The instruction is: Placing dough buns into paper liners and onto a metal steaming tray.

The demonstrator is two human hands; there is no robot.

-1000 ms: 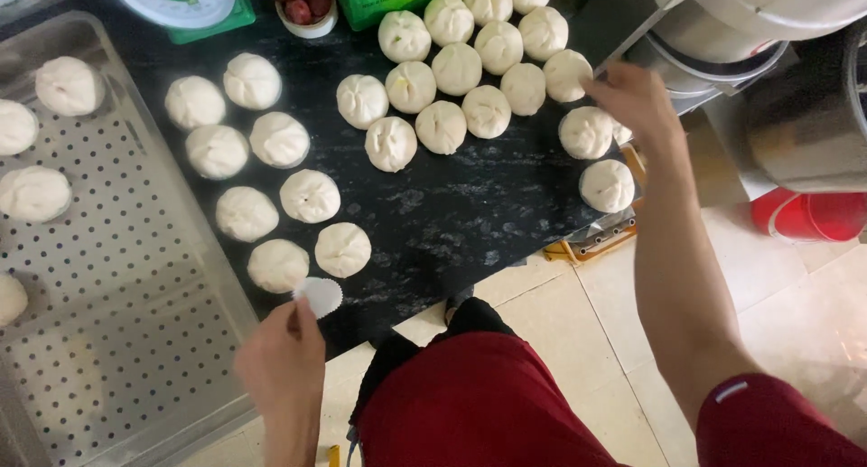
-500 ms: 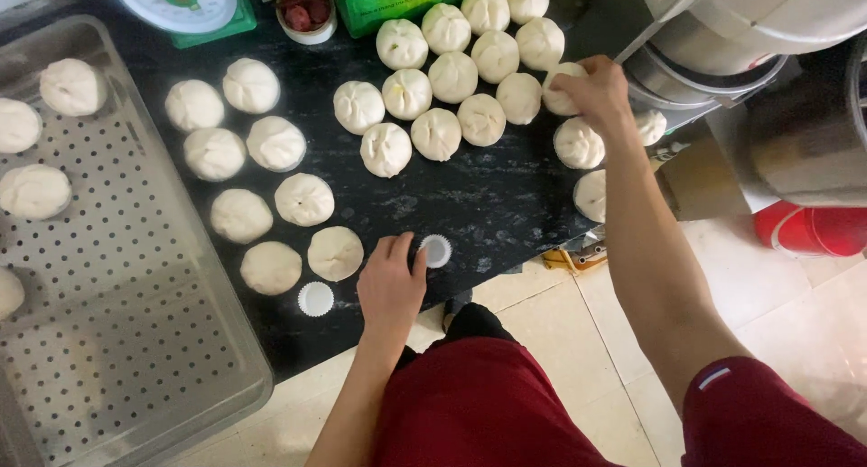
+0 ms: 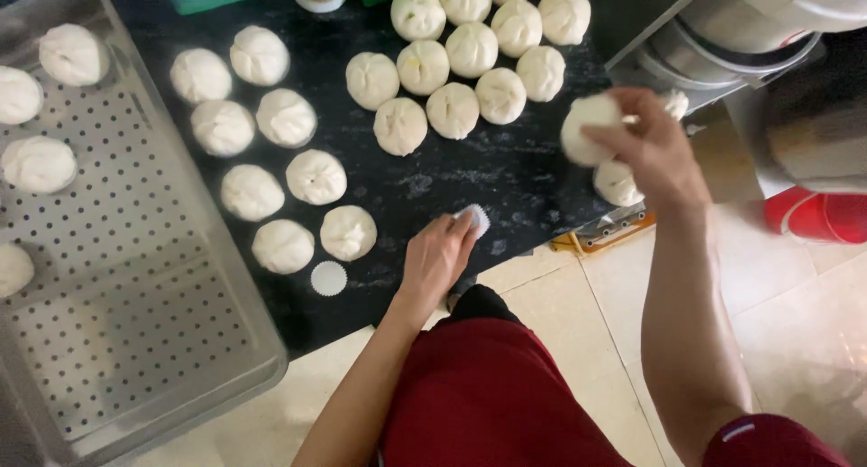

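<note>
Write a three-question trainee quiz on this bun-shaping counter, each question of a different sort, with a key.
1. True or false: the right hand holds a dough bun lifted off the black counter.
2. Multiple choice: what do the fingers of the left hand pinch? A) a spoon B) a white paper liner C) a knife
3. Fill in: a second, empty liner lies on the counter beside the perforated metal ____.

Key: 1 true; 2 B; 3 tray.
</note>
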